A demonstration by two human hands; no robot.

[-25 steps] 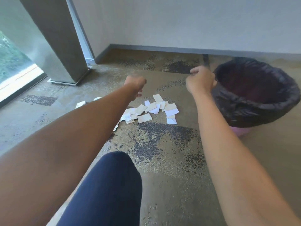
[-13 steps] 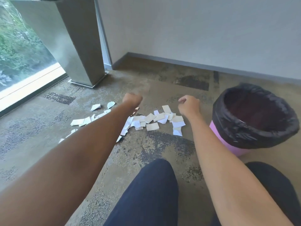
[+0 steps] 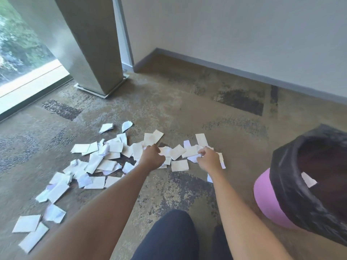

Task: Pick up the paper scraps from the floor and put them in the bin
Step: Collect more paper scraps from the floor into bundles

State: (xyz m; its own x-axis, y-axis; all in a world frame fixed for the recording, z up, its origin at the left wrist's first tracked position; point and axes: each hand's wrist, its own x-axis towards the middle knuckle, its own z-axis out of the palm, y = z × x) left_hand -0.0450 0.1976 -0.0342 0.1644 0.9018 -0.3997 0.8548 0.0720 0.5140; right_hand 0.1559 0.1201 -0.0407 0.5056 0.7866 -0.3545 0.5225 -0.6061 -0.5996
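Observation:
Several white paper scraps (image 3: 179, 164) lie scattered over the patterned carpet, from the middle down to the lower left. My left hand (image 3: 153, 158) is down on the middle of the pile, its fingers curled round scraps. My right hand (image 3: 208, 158) is at the pile's right end and pinches a white scrap between thumb and fingers. The pink bin (image 3: 266, 199) with a black liner stands on the right, close to my right arm. One scrap (image 3: 308, 180) lies inside it against the liner.
A tall metal planter (image 3: 90, 44) stands at the back left beside a floor-level window (image 3: 22, 53). A wall with a grey skirting board (image 3: 225, 66) runs along the back. My dark-trousered knee (image 3: 169, 235) is at the bottom centre.
Both hands have dropped from above the floor down onto the scraps and closed on them. The view has tilted and moved closer, so more scraps show on the left.

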